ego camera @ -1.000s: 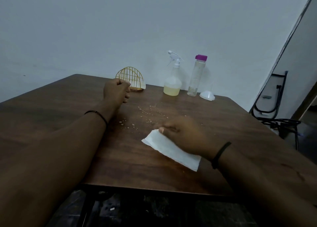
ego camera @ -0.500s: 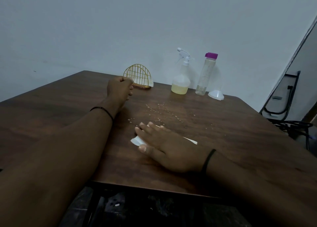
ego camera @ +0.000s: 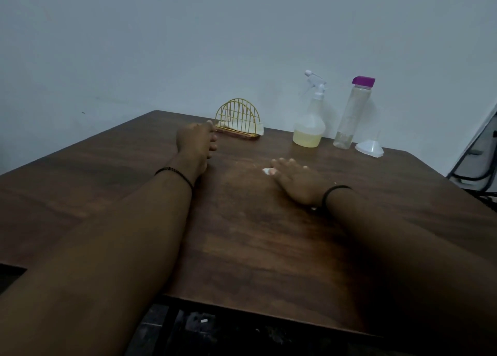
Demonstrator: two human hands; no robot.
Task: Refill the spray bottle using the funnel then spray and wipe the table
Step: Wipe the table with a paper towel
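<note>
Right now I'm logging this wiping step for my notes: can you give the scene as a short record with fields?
left hand: fisted, resting on the table
right hand: flat, pressing a white tissue
spray bottle: upright at the back, yellowish liquid low inside
clear bottle: purple cap on, nearly empty
funnel: upside down, right of the clear bottle
napkin holder: gold wire, behind the left hand

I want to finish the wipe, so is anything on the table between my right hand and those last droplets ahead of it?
Nothing visible blocks it. The right hand presses the tissue flat, and bare table holds the droplets just ahead.
</note>
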